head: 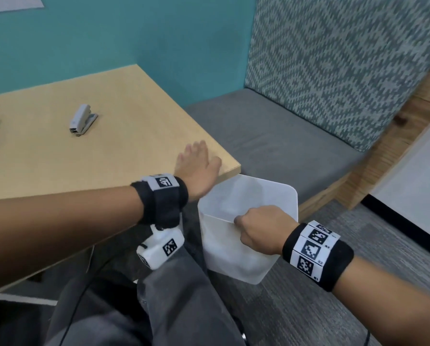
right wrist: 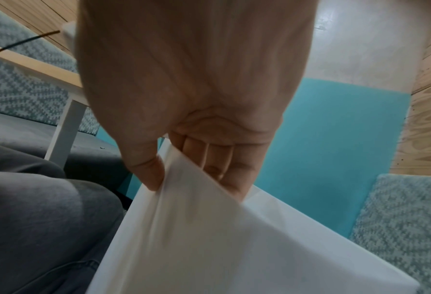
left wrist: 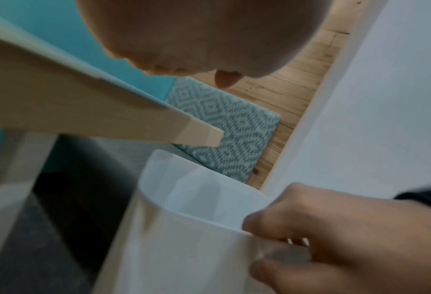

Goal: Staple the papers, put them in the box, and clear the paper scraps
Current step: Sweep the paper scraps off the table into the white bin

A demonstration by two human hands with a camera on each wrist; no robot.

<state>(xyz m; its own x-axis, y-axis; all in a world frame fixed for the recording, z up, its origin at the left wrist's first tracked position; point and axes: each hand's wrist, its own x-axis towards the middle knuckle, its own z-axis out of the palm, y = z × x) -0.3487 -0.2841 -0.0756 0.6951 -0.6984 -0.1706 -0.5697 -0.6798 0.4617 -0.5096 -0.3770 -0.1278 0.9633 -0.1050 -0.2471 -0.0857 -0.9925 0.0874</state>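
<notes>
White translucent box [head: 244,196] held just below the near right corner of the wooden table [head: 124,101], above the carpeted floor. The right hand [head: 261,229] clamps its near rim — thumb outside, fingers [right wrist: 209,157] inside. The left hand [head: 199,166] lies flat, fingers extended, on the tabletop at that corner, holding nothing. A stapler [head: 82,119] rests farther left — well apart from both hands.
</notes>
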